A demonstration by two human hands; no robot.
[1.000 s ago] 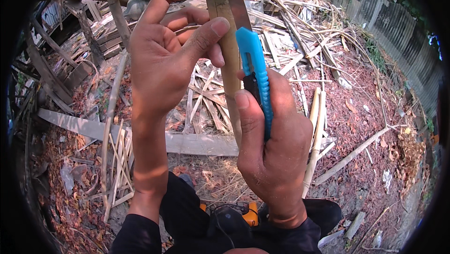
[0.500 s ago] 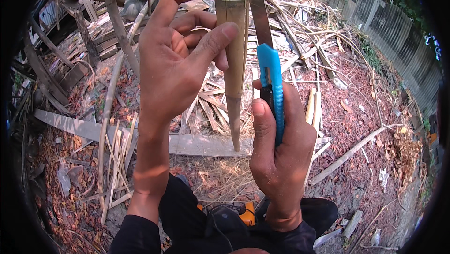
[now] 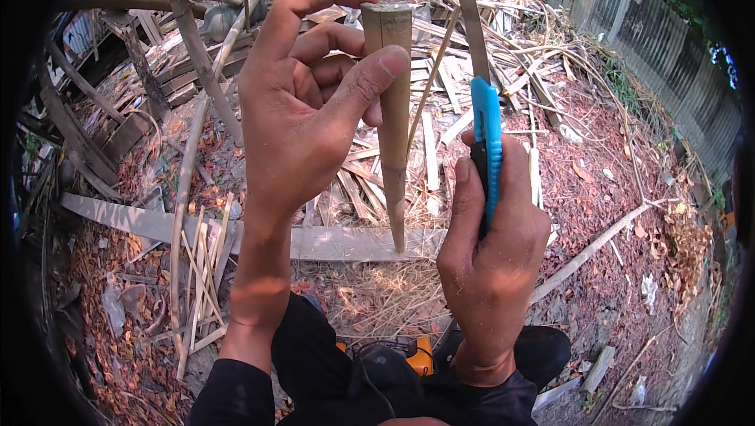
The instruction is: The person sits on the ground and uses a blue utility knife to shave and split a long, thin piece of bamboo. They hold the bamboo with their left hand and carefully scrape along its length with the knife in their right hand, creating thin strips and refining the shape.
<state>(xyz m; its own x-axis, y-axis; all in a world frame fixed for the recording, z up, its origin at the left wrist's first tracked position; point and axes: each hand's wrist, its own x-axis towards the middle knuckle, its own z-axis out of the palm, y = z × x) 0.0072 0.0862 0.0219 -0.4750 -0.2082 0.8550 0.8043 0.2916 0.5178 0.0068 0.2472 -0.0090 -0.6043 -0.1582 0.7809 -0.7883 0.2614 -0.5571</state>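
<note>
My left hand (image 3: 291,131) pinches a tapered piece of bamboo (image 3: 395,135) near its broad top end, thumb in front and index finger at the top edge. The bamboo stands upright, its pointed tip over a grey plank (image 3: 338,244); whether the tip touches the plank I cannot tell. From its right side a thin strip of bamboo (image 3: 433,72) splits away, its upper end bent out to the blade. To the right, my right hand (image 3: 497,257) is wrapped round a blue utility knife (image 3: 489,131), its long blade extended upward and apart from the main piece.
Loose bamboo strips (image 3: 203,277) lie left of my legs. Beyond the plank spreads a heap of split bamboo and sticks (image 3: 448,72). Poles (image 3: 193,41) lean at the back left. A corrugated metal fence (image 3: 661,56) runs along the right. Something orange (image 3: 421,357) lies between my legs.
My right hand has moved the knife to the right, away from the bamboo. A thin strip now stands out from the bamboo's side. My left hand keeps its hold.
</note>
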